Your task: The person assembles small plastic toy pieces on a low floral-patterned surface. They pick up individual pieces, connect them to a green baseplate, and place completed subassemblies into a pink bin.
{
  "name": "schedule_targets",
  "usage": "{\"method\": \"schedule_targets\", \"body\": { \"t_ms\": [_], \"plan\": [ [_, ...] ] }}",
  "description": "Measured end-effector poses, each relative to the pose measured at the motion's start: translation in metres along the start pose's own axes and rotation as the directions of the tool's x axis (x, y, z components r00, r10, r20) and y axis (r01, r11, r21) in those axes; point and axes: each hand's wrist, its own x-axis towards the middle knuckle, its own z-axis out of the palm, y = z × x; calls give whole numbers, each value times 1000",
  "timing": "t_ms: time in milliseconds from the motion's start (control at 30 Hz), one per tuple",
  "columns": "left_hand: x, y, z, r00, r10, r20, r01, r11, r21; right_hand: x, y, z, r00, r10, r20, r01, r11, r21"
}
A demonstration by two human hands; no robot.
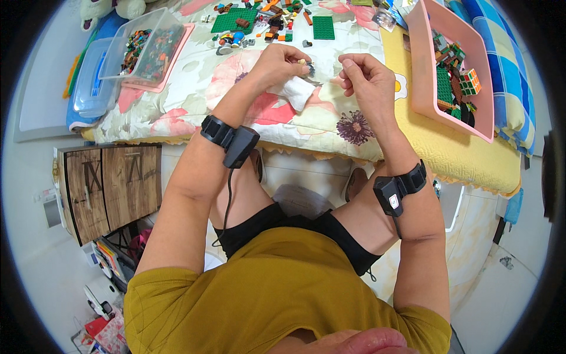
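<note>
My left hand [279,65] is closed, thumb and fingers pinching a small dark toy piece [308,69] with a pale bit beside it; its exact kind is too small to tell. Under that hand a crumpled white cloth [296,93] lies on the flowered bedspread [324,106]. To the right, apart from the piece, my right hand [368,76] is raised with its thumb against the curled forefinger. Whatever may be between those fingertips does not show. Beyond my hands are loose building bricks [280,23] in several colours and two green baseplates [323,28].
A clear plastic box [112,59] of small bricks sits at left on a pink tray [177,59], beside a translucent lid [88,88]. At right stands a pink bin [424,76] holding brick builds and a puzzle cube [470,82]. A wooden cabinet [127,189] is at lower left.
</note>
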Motion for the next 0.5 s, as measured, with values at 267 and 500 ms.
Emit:
{"method": "schedule_targets", "body": {
  "t_ms": [267, 500],
  "plan": [
    [-9, 17, -3, 990, 36, 136, 18, 928, -373, 1, 5, 0, 1000, 16, 20, -16, 1000, 3],
    [-16, 29, -8, 947, 40, 320, 193, 725, -661, -3, 1, 5, 995, 23, 98, -25, 999, 25]
  ]
}}
